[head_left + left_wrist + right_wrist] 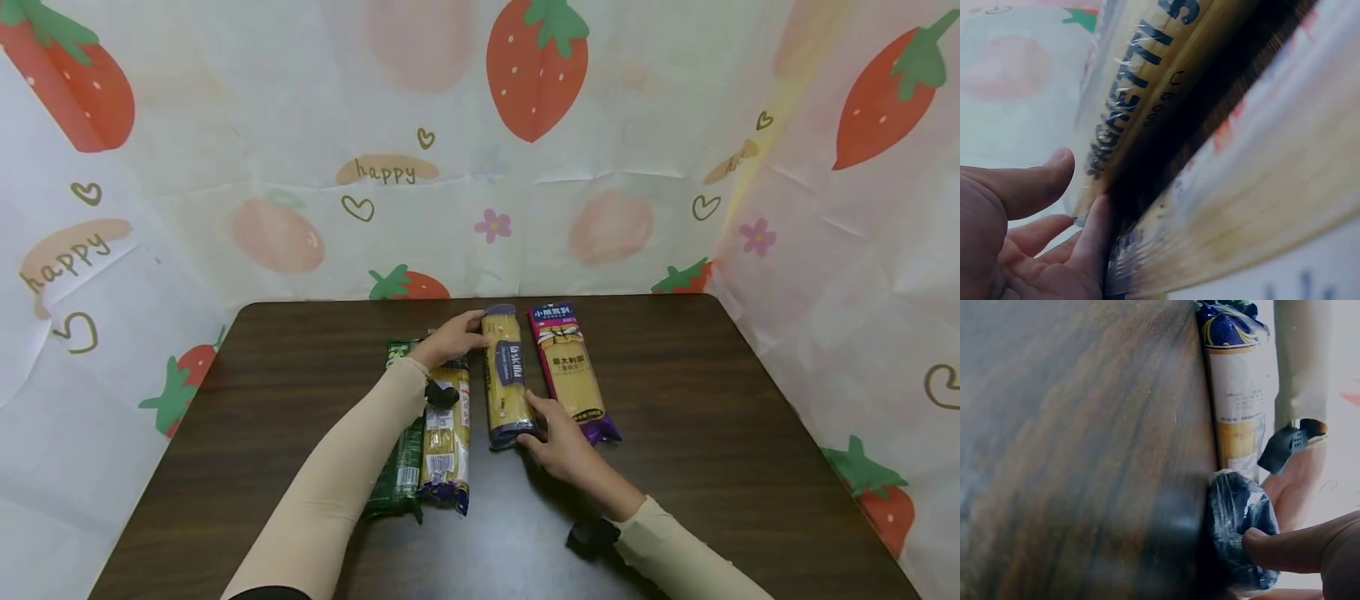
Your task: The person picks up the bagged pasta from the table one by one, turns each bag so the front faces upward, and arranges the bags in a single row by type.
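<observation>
Step in hand: by the look of it, setting the spaghetti pack [508,382] in its place among the other packs, with a hand at each end.
Spaghetti pack: on the dark table [675,500], between the white-labelled pack [447,425] and the red-edged pack [566,358]; whether it rests fully on the wood, the pictures do not settle.
Left hand [450,340]: at the far end, thumb and fingers apart; a fingertip touches the pack's side, the thumb stands off it.
Right hand [558,442]: clamped on the near end, thumb pressed on the dark wrapper and fingers at the other side.
Next move: seems to call for light, even guidance from both ends, then a clean release that leaves the neighbouring packs unmoved.
Spaghetti wrapping: clear, glossy film over straight yellow strands; long, rounded body, dark blue label, crinkled dark end.
Red-edged pack: flatter, long, with a purple tail.
White-labelled pack: clear film, barcode, bunched blue-and-gold end.
Green pack [407,467]: shiny, partly hidden by the left sleeve [337,467], just beside the white-labelled one.
Table surface: brown wood grain with a soft sheen.
Backdrop [465,108]: creased, strawberry-printed sheeting.
</observation>
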Demonstrator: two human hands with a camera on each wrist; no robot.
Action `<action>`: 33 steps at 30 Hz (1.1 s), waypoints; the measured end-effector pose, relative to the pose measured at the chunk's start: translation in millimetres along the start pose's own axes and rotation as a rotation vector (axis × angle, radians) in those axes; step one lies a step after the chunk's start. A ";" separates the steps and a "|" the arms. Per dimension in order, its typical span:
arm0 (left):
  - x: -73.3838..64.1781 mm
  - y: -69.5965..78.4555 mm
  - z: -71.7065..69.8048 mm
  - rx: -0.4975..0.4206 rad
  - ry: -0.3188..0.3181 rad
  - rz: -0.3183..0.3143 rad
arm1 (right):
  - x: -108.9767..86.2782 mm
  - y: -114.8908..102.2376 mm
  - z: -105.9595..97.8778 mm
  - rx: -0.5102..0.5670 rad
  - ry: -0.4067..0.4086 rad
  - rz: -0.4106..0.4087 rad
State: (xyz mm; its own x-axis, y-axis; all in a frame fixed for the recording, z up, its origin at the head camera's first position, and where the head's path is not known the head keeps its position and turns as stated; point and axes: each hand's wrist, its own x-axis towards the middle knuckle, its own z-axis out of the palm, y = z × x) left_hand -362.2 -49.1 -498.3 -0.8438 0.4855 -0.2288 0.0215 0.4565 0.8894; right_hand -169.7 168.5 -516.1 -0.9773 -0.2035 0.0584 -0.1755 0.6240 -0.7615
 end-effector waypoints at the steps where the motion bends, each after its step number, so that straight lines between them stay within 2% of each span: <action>1: -2.4 0.4 -0.9 0.005 -0.009 0.008 | -0.8 -0.8 -0.3 -0.011 0.002 0.003; 6: -17.0 0.2 -10.5 0.049 -0.021 0.056 | -4.6 -8.7 -1.0 -0.040 0.002 -0.021; 13: -37.5 -1.5 -27.2 0.154 -0.033 0.117 | -8.5 -20.4 6.6 -0.059 0.048 -0.236; 18: -48.4 -3.3 -38.9 0.197 -0.005 0.165 | -11.1 -28.3 13.3 -0.034 0.025 -0.313; 26: -63.6 -10.8 -53.1 0.226 0.075 0.147 | -15.9 -37.9 25.6 -0.025 -0.098 -0.339; 33: -67.4 -20.1 -54.4 0.346 0.074 0.095 | -18.8 -42.1 38.1 -0.021 -0.201 -0.309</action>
State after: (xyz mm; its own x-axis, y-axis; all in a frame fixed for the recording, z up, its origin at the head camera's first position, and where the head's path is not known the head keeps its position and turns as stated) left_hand -334.9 -131.6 -479.2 -0.8656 0.4884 -0.1106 0.2715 0.6434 0.7157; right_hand -139.5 117.4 -509.8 -0.8351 -0.5280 0.1542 -0.4634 0.5244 -0.7143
